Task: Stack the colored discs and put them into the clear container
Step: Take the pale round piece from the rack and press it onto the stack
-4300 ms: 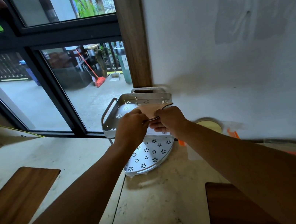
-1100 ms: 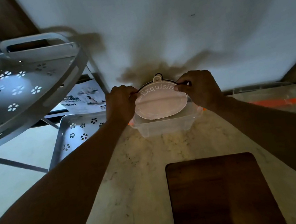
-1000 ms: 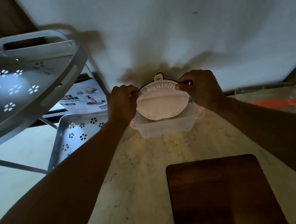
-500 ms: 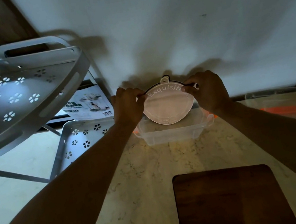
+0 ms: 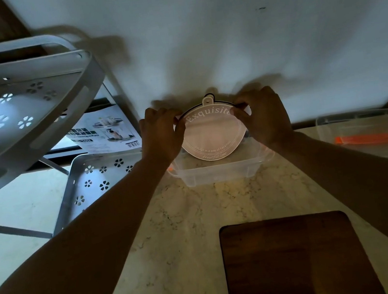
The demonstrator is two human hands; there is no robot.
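A pale pink disc [image 5: 212,135] with a small hanging tab and the word "Exquisite" stands on edge, tilted towards me, and a dark rim shows right behind its top edge. My left hand [image 5: 161,136] grips its left edge and my right hand [image 5: 263,115] grips its right edge. The disc's lower edge sits inside the open clear container [image 5: 217,172], which rests on the marble counter against the white wall.
A grey two-tier corner rack [image 5: 25,102] with flower cut-outs stands at the left, with a printed card [image 5: 106,132] behind it. A clear lid with an orange strip [image 5: 372,139] lies at the right. A dark wooden board [image 5: 297,262] lies near the front edge.
Over four seconds the disc went from beside the rack to the clear container. In the last second it has sunk slightly, its lower edge now inside the container.
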